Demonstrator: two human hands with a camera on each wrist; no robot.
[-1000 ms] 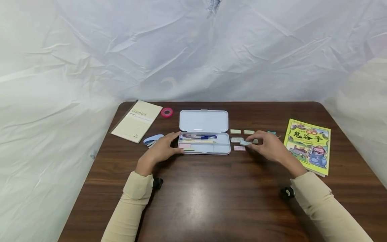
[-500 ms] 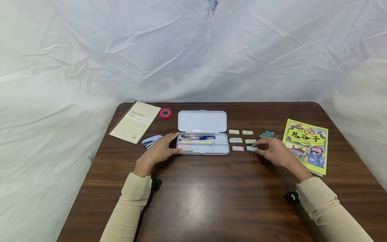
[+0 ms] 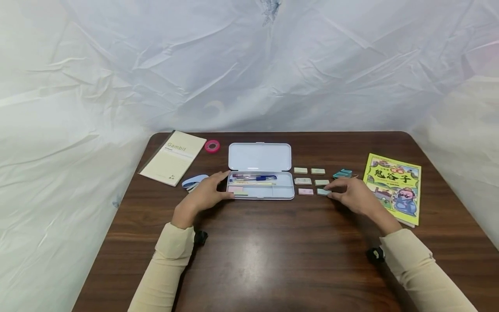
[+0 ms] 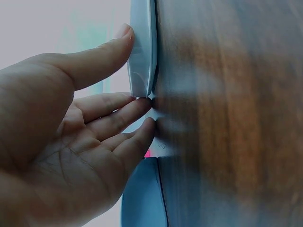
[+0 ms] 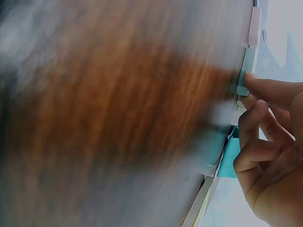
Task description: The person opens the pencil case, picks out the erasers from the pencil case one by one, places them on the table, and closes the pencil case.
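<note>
Fronting creased pale sheeting (image 3: 249, 73), glossy brown table (image 3: 288, 247) beneath pencil case (image 3: 260, 157).

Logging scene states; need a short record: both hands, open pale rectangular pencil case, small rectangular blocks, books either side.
Left hand: at left end of open pale rectangular pencil case, thumb touching it
Right hand: pinches small pale-blue rectangular block
Case contents: slim pens in rear compartment
Block layout: two columns of three, right of case; pale-blue one near right, small pink rectangular block left of it
Left side: cream "Gambit" notebook
Right side: yellow illustrated book
Surface: dark brown wood-grain table
</note>
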